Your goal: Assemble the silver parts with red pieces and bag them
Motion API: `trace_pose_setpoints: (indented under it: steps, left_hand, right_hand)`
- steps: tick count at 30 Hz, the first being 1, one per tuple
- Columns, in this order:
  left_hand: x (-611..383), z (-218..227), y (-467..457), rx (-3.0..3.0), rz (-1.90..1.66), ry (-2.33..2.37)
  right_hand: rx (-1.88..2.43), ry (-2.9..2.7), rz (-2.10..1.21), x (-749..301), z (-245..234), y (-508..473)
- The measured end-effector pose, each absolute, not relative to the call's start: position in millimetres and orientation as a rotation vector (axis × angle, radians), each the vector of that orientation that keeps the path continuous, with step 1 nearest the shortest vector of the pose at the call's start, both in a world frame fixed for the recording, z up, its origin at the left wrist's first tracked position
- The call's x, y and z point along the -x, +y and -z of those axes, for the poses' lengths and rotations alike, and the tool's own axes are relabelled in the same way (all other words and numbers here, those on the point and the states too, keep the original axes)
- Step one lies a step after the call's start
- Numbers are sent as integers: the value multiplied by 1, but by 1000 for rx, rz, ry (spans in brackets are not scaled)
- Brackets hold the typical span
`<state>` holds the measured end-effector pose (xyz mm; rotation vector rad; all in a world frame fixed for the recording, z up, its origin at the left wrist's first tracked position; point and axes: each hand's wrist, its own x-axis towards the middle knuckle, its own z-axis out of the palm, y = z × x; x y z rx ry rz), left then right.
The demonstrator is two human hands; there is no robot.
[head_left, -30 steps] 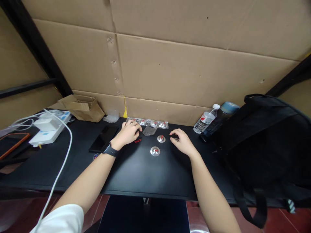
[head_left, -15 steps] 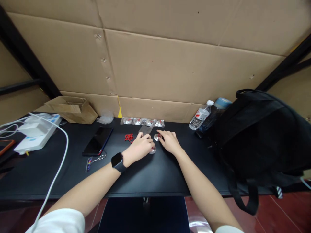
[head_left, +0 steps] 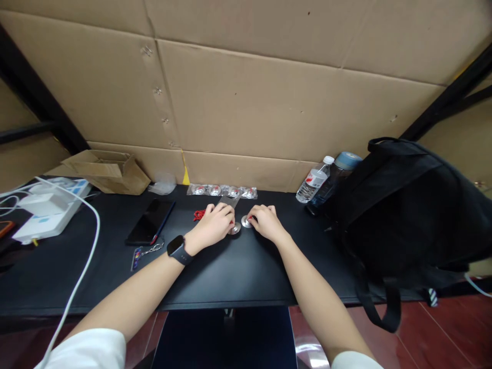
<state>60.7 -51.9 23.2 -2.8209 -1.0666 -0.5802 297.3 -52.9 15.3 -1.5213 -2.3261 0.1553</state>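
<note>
My left hand (head_left: 214, 225), with a dark watch on its wrist, is closed at a small shiny silver disc (head_left: 235, 229), its fingertips at the red middle. Just to the right, my right hand (head_left: 267, 223) pinches the red part of a second silver disc (head_left: 245, 222). Both discs are low at the table, side by side and slightly apart. A tangle of red cord (head_left: 199, 215) lies left of my left hand, partly hidden by it. Behind that hand is a clear plastic packet (head_left: 229, 200). Several similar discs in clear wrappers (head_left: 214, 190) form a row along the back.
On the left of the black table (head_left: 230, 277) lie a phone (head_left: 150, 223), a keychain (head_left: 136, 258), a power strip (head_left: 49, 220) and a paper bag (head_left: 109, 174). A water bottle (head_left: 313, 183), a blue-lidded bottle (head_left: 348, 161) and a black backpack (head_left: 407, 215) stand right.
My left hand has shifted slightly up and left with its disc, now covering more of the red cord. My right fingers have closed into a pinch on the other disc's red middle.
</note>
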Motion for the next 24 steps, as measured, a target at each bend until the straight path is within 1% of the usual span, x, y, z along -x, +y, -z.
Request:
trace_pose_setpoints:
  steps: [3, 7, 11, 13, 17, 24]
  left_hand:
    - [-58, -21, -44, 2807, 759, -1235]
    - [-61, -20, -40, 2730, 1067, -1460]
    - [-69, -22, -45, 2755, 1342, -1527]
    - [-72, -23, -49, 2759, 1417, -1517]
    - [-74, -27, -55, 2777, 1438, -1479]
    - [-69, -31, -55, 2737, 1254, -1480]
  right_hand:
    - [1422, -2232, -242, -296, -17, -56]
    - [1186, -1955, -416, -294, -21, -56]
    - [997, -1668, -611, -283, -20, -60]
    - [937, -1575, -730, -275, -18, -64]
    - [859, -1437, -1016, -263, -15, -72]
    - [865, -1234, -1374, -267, -23, -75]
